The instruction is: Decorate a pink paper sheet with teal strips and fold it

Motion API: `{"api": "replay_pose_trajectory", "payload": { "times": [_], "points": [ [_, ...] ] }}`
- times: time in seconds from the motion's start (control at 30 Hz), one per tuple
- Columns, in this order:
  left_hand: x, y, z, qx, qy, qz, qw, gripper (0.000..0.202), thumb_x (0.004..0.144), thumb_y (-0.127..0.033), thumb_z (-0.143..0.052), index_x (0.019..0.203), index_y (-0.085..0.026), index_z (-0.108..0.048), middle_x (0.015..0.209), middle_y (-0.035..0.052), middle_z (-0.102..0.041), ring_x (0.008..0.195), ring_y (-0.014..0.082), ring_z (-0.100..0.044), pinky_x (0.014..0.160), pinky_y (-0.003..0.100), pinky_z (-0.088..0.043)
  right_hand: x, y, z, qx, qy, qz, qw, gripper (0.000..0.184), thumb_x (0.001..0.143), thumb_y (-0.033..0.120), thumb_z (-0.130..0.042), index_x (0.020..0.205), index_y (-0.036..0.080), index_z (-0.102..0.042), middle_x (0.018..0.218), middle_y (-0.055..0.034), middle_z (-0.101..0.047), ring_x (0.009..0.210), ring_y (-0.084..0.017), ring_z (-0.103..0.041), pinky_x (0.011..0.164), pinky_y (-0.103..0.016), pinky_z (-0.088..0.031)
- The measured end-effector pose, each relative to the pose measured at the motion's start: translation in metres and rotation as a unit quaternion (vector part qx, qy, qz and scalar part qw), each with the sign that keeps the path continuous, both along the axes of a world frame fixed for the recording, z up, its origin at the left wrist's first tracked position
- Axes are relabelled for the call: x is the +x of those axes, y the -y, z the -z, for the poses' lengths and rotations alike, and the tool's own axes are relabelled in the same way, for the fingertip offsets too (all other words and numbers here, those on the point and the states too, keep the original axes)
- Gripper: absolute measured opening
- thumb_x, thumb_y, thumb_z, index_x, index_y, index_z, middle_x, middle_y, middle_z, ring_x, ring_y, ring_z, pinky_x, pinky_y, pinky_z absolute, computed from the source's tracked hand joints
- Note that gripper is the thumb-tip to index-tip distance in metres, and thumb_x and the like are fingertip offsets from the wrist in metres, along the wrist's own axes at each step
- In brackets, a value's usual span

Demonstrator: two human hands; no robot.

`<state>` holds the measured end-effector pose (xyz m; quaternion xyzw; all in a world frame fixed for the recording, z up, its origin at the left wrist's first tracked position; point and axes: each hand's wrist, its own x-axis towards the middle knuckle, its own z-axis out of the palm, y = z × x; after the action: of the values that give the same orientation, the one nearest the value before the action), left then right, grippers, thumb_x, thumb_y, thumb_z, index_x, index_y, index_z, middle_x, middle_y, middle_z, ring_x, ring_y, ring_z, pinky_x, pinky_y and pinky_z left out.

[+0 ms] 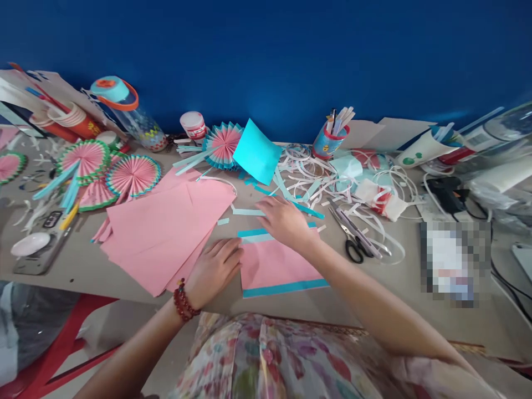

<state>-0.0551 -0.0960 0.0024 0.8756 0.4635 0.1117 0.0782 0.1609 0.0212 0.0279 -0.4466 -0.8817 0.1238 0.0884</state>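
A pink paper sheet [278,266] with blue bands along its upper and lower edges lies before me. A pale strip also runs just below its upper blue band. My left hand [220,260] rests flat at the sheet's left edge, fingers stretched out. Over the upper edge reaches my right hand [285,219], its fingertips closed at the end of a narrow pale strip [247,211] that extends to the left. Some of the right fingers are hidden from view. A small pale scrap [223,221] lies near the strip.
Large pink sheets [166,233] are stacked at left, near pleated paper rosettes [133,176]. Behind are a blue square [257,152] and tangled white strips [307,172]. Scissors [353,241] lie right, beyond them a black glue gun [446,194]. A pen cup [330,138] stands behind.
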Motion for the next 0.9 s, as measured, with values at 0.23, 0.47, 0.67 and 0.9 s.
{"api": "replay_pose_trajectory", "payload": {
  "times": [0.23,0.47,0.67,0.9],
  "points": [
    [0.0,-0.013,-0.002,-0.02,-0.003,0.009,1.0,0.02,0.096,-0.023,-0.049,0.112,-0.017,-0.059,0.128,0.0122,-0.054,0.117,0.0258,-0.053,0.097,0.044,-0.048,-0.023,-0.021,0.006,-0.059,0.011,0.026,0.998,0.014,0.076,0.013,-0.06,0.087,0.018,-0.066,0.098,-0.0091,-0.069,0.095,-0.025,-0.061,0.079,-0.033,-0.045],
    [-0.006,-0.024,0.0,-0.001,0.005,0.01,1.0,0.021,0.097,-0.024,-0.047,0.112,-0.016,-0.059,0.132,0.0127,-0.054,0.121,0.0264,-0.052,0.104,0.046,-0.045,0.004,-0.03,-0.01,-0.081,-0.042,0.032,0.995,0.022,0.083,0.01,-0.047,0.094,0.018,-0.065,0.092,-0.0022,-0.069,0.083,-0.016,-0.062,0.067,-0.024,-0.04],
    [-0.004,-0.027,-0.014,-0.01,0.164,-0.063,0.984,0.025,0.096,-0.029,-0.051,0.12,-0.021,-0.057,0.129,0.0094,-0.058,0.122,0.0241,-0.054,0.104,0.044,-0.046,0.066,-0.024,-0.066,-0.115,-0.202,0.068,0.97,0.021,0.087,0.017,-0.049,0.103,0.019,-0.062,0.079,0.0008,-0.065,0.067,-0.012,-0.059,0.064,-0.023,-0.04],
    [0.032,-0.024,-0.04,-0.272,0.427,-0.11,0.855,0.032,0.091,-0.04,-0.06,0.115,-0.018,-0.058,0.105,0.0087,-0.065,0.088,0.0172,-0.064,0.072,0.027,-0.054,0.068,0.049,-0.065,-0.262,-0.226,-0.061,0.936,0.023,0.092,0.022,-0.046,0.104,0.021,-0.065,0.095,-0.0026,-0.067,0.074,-0.012,-0.058,0.068,-0.024,-0.045]
  ]
}}
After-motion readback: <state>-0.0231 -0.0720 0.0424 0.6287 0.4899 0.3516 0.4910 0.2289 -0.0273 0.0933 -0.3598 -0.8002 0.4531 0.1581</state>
